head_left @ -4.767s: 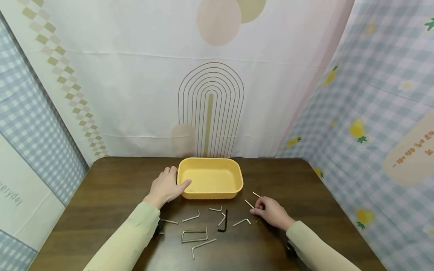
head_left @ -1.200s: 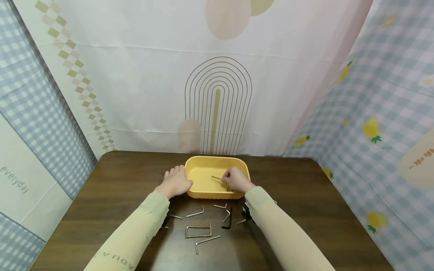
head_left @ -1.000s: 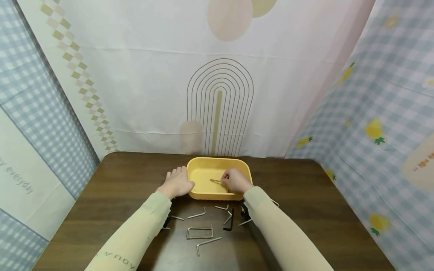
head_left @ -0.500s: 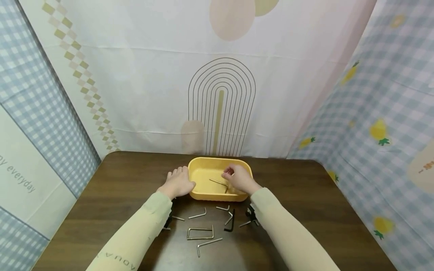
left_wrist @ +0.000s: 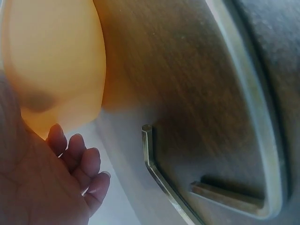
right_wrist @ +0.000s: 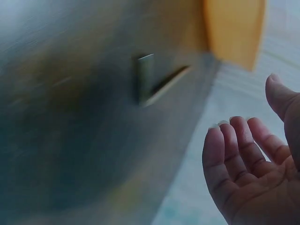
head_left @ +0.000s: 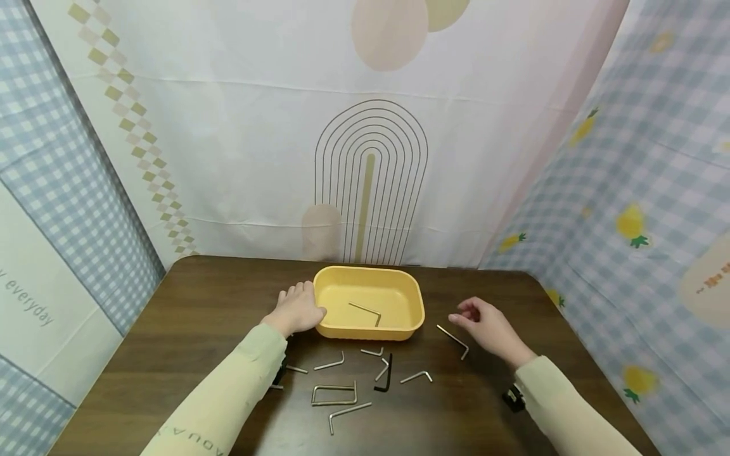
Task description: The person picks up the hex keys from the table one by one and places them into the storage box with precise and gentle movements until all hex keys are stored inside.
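At the left end of the yellow plastic bin [head_left: 365, 333], my left hand [head_left: 296, 309] holds the rim, thumb over it and fingers outside. One L-shaped hex key [head_left: 365, 308] lies in the bin. My right hand [head_left: 485, 326] is over the table to the right, fingers relaxed and holding nothing. Beside its thumb lies a brassy hex key [head_left: 454, 339]; the right wrist view shows a blurred hex key [right_wrist: 166, 86] apart from the fingers. In the left wrist view, the fingers [left_wrist: 90, 164] hang loosely curled beside the bin wall [left_wrist: 61, 56].
Several silver hex keys lie in front of the bin, among them a short one [head_left: 413, 377] and a long one [head_left: 350, 409]. A black hex key [head_left: 390, 370] is among them. Brassy pieces [head_left: 333, 404] form a rectangle. The brown table [head_left: 228, 285] meets a curtain behind.
The right hand carried a brassy hex key into the bin, let go of it there, and moved out to the right beside another key. The left hand has stayed on the bin.
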{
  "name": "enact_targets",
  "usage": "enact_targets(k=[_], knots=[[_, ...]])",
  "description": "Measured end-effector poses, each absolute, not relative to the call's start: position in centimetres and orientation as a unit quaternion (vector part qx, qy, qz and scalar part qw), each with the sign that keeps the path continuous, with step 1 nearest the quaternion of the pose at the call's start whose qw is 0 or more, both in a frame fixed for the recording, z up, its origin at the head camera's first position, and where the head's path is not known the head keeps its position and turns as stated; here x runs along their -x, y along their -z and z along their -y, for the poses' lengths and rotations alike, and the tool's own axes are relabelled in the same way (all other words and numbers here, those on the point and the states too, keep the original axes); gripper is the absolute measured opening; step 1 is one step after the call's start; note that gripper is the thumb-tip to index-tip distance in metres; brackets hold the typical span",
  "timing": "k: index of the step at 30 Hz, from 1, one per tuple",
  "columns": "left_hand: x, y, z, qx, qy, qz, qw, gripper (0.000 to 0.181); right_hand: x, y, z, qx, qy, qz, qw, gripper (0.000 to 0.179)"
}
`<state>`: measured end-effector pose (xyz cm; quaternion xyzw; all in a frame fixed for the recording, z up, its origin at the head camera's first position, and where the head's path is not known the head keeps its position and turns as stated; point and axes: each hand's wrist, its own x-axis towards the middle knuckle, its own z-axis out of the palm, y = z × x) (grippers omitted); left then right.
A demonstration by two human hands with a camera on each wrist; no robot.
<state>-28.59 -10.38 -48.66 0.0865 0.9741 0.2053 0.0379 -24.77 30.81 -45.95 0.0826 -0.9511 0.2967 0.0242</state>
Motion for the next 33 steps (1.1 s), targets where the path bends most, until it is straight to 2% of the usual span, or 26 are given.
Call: enact_targets(k=[4,13,16,21,27,33], knots=[[28.6,48.6,10.4,-0.087,-0.207,-0.974,0.042,0.052,24.3,47.7,-32.6,-0.065,-0.288,0.955,-0.004,0.046],[28.5,49.2,11.5,-0.122,-0.194,-0.973,0.004,0.055,23.7,50.2,-32.5,-0.077,-0.274,0.957,-0.054,0.027],[28.5,49.7,12.0,-0.144,-0.194,-0.970,-0.010,0.051,23.5,50.3,-32.0,-0.078,-0.254,0.962,-0.057,0.023],[28.4,50.1,12.0,-0.123,-0.227,-0.966,0.016,0.042,23.2,50.5,-31.5,-0.086,-0.228,0.968,-0.055,0.020],[28.2,50.4,11.3,-0.102,-0.259,-0.960,0.033,0.045,22.8,50.4,-31.7,-0.082,-0.222,0.970,-0.053,0.021],[28.3,50.0,10.7,-0.096,-0.259,-0.961,0.016,0.046,22.8,50.2,-32.0,-0.078,-0.215,0.972,-0.052,0.022]])
